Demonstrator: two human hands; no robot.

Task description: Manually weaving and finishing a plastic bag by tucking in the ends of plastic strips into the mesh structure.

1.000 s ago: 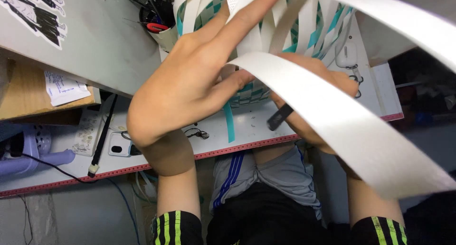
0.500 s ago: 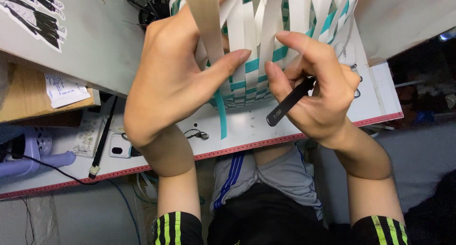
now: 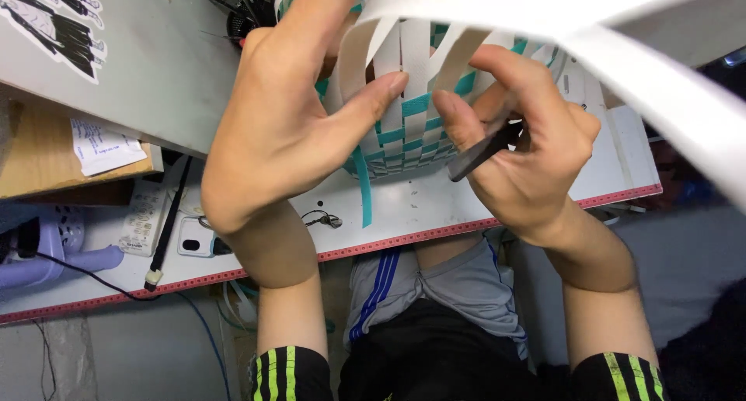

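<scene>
Over a white tabletop [image 3: 435, 214] edged in red, both hands' fingers [image 3: 373, 98] pinch a half-woven white-and-teal basket [image 3: 412, 129]; the right hand [image 3: 528, 152] also grips a black tool [image 3: 482, 148].

Surface: a white board [image 3: 404, 214] with a red ruled edge, running from lower left to the right of the frame.
Centre of the board: a woven piece of white and teal strips [image 3: 408, 141] rests on it, one loose teal strip [image 3: 362, 187] trailing toward the red edge.
Beside the strip: a small dark wire clip [image 3: 322, 218].
Left part: a thin black rod [image 3: 167, 222], a white remote-like device [image 3: 144, 210] and a white phone [image 3: 194, 236].
</scene>
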